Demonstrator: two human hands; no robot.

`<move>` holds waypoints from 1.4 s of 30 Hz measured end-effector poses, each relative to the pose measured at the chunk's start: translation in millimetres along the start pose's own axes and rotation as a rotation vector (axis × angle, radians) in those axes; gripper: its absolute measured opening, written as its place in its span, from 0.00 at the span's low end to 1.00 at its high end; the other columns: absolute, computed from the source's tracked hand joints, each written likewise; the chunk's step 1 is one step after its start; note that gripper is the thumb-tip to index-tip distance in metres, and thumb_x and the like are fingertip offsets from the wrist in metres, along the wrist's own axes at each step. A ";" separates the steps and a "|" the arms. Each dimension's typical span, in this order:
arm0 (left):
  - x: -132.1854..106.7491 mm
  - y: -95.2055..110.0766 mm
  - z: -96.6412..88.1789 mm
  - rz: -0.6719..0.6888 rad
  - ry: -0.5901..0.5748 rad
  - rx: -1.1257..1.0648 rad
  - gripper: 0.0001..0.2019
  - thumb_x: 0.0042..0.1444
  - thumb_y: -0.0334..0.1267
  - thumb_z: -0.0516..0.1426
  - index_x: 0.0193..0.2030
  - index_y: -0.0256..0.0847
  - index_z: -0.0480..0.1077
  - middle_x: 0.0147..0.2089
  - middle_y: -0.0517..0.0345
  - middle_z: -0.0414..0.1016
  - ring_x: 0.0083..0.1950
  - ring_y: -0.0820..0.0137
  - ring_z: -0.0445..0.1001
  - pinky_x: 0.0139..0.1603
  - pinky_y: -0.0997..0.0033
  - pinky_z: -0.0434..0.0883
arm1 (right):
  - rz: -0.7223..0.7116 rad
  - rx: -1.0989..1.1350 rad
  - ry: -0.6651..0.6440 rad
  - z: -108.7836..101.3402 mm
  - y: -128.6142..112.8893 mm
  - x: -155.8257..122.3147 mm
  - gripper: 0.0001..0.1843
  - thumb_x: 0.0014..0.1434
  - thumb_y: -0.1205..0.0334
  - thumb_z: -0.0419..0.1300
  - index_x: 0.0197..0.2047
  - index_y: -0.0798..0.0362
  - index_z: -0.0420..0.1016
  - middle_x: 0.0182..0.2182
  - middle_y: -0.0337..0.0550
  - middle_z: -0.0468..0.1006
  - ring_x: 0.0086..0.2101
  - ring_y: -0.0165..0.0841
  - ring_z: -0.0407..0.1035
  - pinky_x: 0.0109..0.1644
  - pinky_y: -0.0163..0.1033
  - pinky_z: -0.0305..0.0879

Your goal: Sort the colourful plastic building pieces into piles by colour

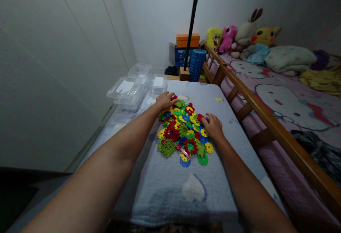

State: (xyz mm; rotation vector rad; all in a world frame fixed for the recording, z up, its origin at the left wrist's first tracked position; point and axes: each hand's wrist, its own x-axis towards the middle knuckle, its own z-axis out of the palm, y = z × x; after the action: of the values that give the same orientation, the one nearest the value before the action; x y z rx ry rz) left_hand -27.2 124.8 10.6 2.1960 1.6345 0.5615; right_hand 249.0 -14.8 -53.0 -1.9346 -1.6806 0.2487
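Observation:
A pile of flat plastic interlocking pieces [183, 130] in red, yellow, green and blue lies on a grey cloth-covered surface [186, 190]. My left hand [165, 100] rests on the far left edge of the pile, fingers curled down over the pieces. My right hand [212, 125] lies at the right edge of the pile, its fingers bent and touching a red piece. Whether either hand grips a piece is hidden by the fingers.
Clear plastic containers [128, 90] stand at the far left of the surface. A black pole [192, 23] rises behind, next to a blue foam roller [197, 64] and boxes [188, 40]. A wooden bed rail [266, 119] runs along the right, with plush toys [245, 33] on the bed.

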 end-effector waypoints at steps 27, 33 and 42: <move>-64.0 -18.0 12.3 -0.024 0.106 -0.458 0.20 0.65 0.45 0.49 0.53 0.37 0.74 0.53 0.47 0.79 0.57 0.60 0.75 0.63 0.57 0.70 | -0.384 0.424 -0.025 28.4 -102.4 -1.1 0.30 0.56 0.59 0.64 0.62 0.49 0.71 0.59 0.53 0.68 0.63 0.45 0.62 0.71 0.53 0.58; -69.9 -13.9 8.8 -0.087 0.239 -0.571 0.18 0.66 0.44 0.46 0.51 0.39 0.73 0.54 0.50 0.78 0.58 0.63 0.74 0.65 0.60 0.68 | -0.531 0.420 -0.145 29.7 -139.9 -1.7 0.32 0.56 0.60 0.65 0.64 0.49 0.70 0.62 0.54 0.68 0.64 0.46 0.61 0.72 0.55 0.57; -82.1 -45.5 -3.8 -0.159 0.396 -0.306 0.20 0.66 0.47 0.47 0.52 0.39 0.73 0.58 0.45 0.75 0.64 0.60 0.70 0.70 0.58 0.63 | -0.495 0.450 -0.098 8.2 -122.4 41.1 0.17 0.67 0.51 0.55 0.49 0.51 0.79 0.50 0.50 0.79 0.54 0.42 0.70 0.64 0.49 0.63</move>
State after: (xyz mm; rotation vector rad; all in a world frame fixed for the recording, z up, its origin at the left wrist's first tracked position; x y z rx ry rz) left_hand -87.7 58.6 -17.5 1.7942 1.7489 1.1719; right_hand 148.8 34.0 12.8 -1.1609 -1.9076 0.4835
